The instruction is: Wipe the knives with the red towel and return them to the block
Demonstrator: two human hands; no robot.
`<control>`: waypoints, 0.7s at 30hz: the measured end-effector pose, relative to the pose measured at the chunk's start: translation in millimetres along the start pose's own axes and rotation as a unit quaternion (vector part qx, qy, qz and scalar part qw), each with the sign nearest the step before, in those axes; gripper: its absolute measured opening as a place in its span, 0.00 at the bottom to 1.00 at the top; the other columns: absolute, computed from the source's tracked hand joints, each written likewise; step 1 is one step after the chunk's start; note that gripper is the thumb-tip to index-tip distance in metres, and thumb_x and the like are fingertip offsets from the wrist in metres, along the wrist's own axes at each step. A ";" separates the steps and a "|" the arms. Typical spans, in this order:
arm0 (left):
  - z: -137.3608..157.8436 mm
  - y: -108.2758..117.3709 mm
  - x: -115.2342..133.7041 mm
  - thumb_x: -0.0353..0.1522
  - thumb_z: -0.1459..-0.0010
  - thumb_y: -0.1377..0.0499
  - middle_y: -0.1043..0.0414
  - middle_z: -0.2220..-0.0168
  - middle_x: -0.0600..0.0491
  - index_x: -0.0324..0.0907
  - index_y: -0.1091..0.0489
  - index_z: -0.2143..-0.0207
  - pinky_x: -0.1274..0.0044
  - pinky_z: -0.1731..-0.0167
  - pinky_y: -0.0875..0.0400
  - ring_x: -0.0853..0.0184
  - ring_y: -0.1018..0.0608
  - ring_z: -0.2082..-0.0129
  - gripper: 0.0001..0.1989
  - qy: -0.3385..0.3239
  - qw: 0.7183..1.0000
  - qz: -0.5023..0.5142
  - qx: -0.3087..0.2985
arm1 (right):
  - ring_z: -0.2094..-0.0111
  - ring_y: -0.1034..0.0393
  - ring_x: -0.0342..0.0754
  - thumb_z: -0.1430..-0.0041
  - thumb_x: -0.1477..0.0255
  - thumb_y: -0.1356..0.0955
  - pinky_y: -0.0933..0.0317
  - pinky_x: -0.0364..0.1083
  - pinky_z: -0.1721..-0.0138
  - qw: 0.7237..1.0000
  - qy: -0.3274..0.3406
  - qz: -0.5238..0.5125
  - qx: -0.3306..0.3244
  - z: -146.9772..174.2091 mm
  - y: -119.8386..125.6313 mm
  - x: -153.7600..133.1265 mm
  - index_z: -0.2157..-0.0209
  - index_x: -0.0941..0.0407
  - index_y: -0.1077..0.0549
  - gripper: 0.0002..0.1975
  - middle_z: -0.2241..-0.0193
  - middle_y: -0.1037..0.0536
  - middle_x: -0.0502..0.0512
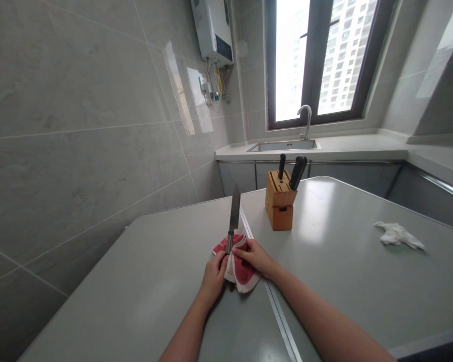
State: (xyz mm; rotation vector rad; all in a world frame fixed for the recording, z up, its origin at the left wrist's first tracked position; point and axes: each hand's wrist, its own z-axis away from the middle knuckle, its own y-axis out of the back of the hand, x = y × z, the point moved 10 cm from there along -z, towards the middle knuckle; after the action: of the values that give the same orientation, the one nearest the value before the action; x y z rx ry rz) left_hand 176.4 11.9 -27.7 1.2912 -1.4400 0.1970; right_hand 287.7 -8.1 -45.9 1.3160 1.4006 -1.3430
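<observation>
A kitchen knife (234,210) points up and away from me over the table, its broad blade bare. My left hand (213,277) is closed around its handle, which the cloth and fingers partly hide. A red towel (246,271) with white edges is bunched about the handle and hangs below it. From the right, my right hand (257,255) pinches the towel against the knife near the bottom of the blade.
Beyond my hands stands a wooden knife block (281,203) with black-handled knives in it. A crumpled white tissue (398,235) lies to the right on the grey table (166,286). Behind are a counter with a sink (287,146) and a tap (305,120); a tiled wall rises at left.
</observation>
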 end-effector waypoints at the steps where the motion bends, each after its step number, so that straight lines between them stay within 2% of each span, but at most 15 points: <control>1: 0.0 0.9 0.7 0.39 0.39 0.53 0.28 0.71 0.51 0.39 0.31 0.68 0.76 0.69 0.36 0.65 0.28 0.71 0.16 -0.001 1.000 -0.003 0.004 | 0.78 0.38 0.40 0.56 0.59 0.28 0.42 0.42 0.74 1.000 -0.001 -0.001 0.000 -0.2 0.2 0.9 0.68 0.58 0.29 0.18 0.78 0.29 0.47; 4: 0.8 8.5 6.6 0.38 0.39 0.53 0.27 0.70 0.51 0.40 0.32 0.66 0.77 0.69 0.35 0.65 0.27 0.70 0.15 -0.004 0.999 -0.016 0.029 | 0.77 0.38 0.41 0.55 0.59 0.28 0.41 0.42 0.72 1.000 0.008 0.000 -0.002 -0.4 0.3 0.3 0.68 0.59 0.29 0.18 0.77 0.27 0.48; 6: 2.0 21.0 14.3 0.38 0.38 0.54 0.29 0.73 0.53 0.41 0.33 0.68 0.77 0.70 0.36 0.66 0.28 0.73 0.14 -0.002 0.997 -0.038 0.063 | 0.75 0.37 0.41 0.54 0.59 0.28 0.41 0.42 0.71 1.000 0.018 -0.007 0.002 -0.2 1.1 -1.4 0.68 0.59 0.28 0.18 0.74 0.26 0.49; 10: 6.3 66.1 45.3 0.38 0.37 0.55 0.34 0.79 0.56 0.43 0.38 0.74 0.78 0.73 0.36 0.67 0.30 0.77 0.15 -0.015 0.981 -0.105 0.162 | 0.74 0.35 0.42 0.54 0.60 0.28 0.41 0.43 0.69 0.999 0.019 -0.031 0.013 -0.9 4.1 1.4 0.67 0.58 0.28 0.17 0.73 0.26 0.50; 13: 10.0 107.0 89.3 0.37 0.39 0.53 0.33 0.76 0.54 0.42 0.36 0.70 0.78 0.73 0.35 0.67 0.29 0.75 0.12 -0.067 0.953 -0.180 0.234 | 0.74 0.35 0.42 0.56 0.60 0.27 0.41 0.43 0.70 0.999 0.018 -0.041 0.017 -2.5 6.2 5.6 0.68 0.57 0.28 0.17 0.73 0.26 0.49; 17: 18.0 154.7 162.5 0.35 0.41 0.50 0.32 0.76 0.54 0.40 0.33 0.71 0.79 0.72 0.37 0.69 0.30 0.75 0.11 -0.154 0.895 -0.249 0.335 | 0.75 0.36 0.42 0.57 0.61 0.27 0.42 0.42 0.70 0.999 0.015 -0.042 0.020 -3.4 8.3 9.1 0.68 0.57 0.28 0.17 0.74 0.26 0.48; 19: 22.2 171.5 194.1 0.35 0.42 0.49 0.33 0.77 0.55 0.40 0.33 0.73 0.79 0.72 0.38 0.70 0.31 0.76 0.11 -0.179 0.869 -0.252 0.387 | 0.75 0.36 0.42 0.57 0.61 0.27 0.41 0.43 0.70 0.999 0.013 -0.046 0.015 -3.2 7.2 9.4 0.68 0.57 0.28 0.17 0.75 0.26 0.48; 21: 20.8 178.1 218.3 0.34 0.42 0.48 0.35 0.78 0.57 0.40 0.32 0.74 0.79 0.74 0.40 0.71 0.32 0.77 0.10 -0.187 0.857 -0.248 0.411 | 0.76 0.36 0.41 0.56 0.60 0.27 0.41 0.43 0.69 0.999 0.010 -0.053 0.009 -2.9 5.9 9.5 0.68 0.57 0.28 0.17 0.75 0.26 0.47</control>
State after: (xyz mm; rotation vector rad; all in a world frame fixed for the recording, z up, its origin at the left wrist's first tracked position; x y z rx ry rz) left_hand 79.4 -60.7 227.4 2.4768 -1.3100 0.2300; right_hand 292.2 -4.3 -55.9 1.2858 1.4931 -1.4189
